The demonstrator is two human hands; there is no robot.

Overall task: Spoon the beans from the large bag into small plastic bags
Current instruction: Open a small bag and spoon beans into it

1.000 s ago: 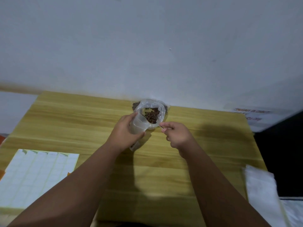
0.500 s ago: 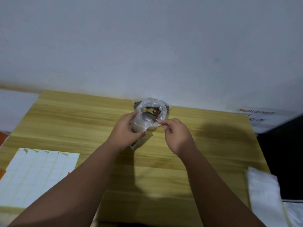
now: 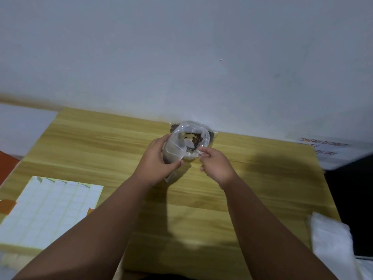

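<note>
We hold the small plastic bag [image 3: 173,150] in our left hand [image 3: 159,161], fingers and thumb curled round it just below the mouth, so the opening stays round and tilts toward the large bag [image 3: 204,134]. The large bag sits at upper centre of the frame, at the far edge of the surface [image 3: 262,178] and against the wall, its top spread open so the beans [image 3: 195,140] are within reach. We keep the small bag's mouth right at the large bag's near rim, probably so that the spoon travels a short way and few beans drop.

Our right hand [image 3: 216,166] pinches the thin handle of the spoon [image 3: 192,151] between thumb and fingertips. Its bowl lies where the two openings meet, but it is too blurred to tell whether it is loaded.

At lower left lies a sheet of white labels [image 3: 50,209]. At lower right is a white stack [image 3: 331,239], perhaps spare bags.
</note>
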